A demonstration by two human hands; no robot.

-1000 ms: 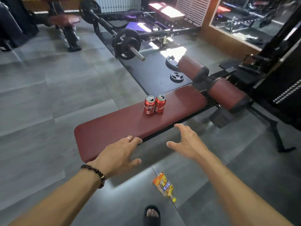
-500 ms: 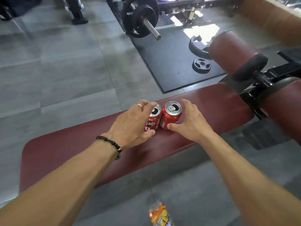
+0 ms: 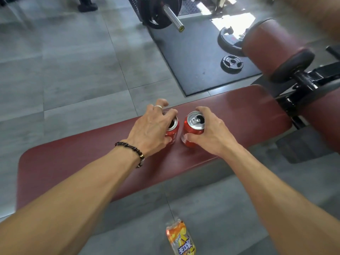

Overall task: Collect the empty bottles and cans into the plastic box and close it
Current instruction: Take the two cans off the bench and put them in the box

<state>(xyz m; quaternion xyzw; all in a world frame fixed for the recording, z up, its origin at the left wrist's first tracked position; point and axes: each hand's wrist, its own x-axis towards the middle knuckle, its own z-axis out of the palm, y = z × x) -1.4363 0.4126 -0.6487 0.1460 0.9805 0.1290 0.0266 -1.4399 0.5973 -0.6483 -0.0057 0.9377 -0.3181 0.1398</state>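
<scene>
Two red soda cans with opened tops stand on a dark red padded gym bench (image 3: 244, 115). My left hand (image 3: 150, 128) wraps around the left can (image 3: 173, 130), covering most of it. My right hand (image 3: 211, 134) grips the right can (image 3: 193, 129) from its right side, thumb on the front, fingers curled over the rim. The cans now stand a small gap apart. An orange drink carton (image 3: 181, 238) lies on the grey floor below the bench, between my forearms. No plastic box is in view.
A barbell end with black plates (image 3: 163, 11) sits on a black mat (image 3: 195, 57) beyond the bench. Loose weight plates (image 3: 232, 63) lie on the mat. Red roller pads (image 3: 270, 45) and a black frame stand at the right.
Both hands reached forward from above the floor to the cans and closed around them. The cans, touching before, are now slightly apart. The view moved closer to the bench.
</scene>
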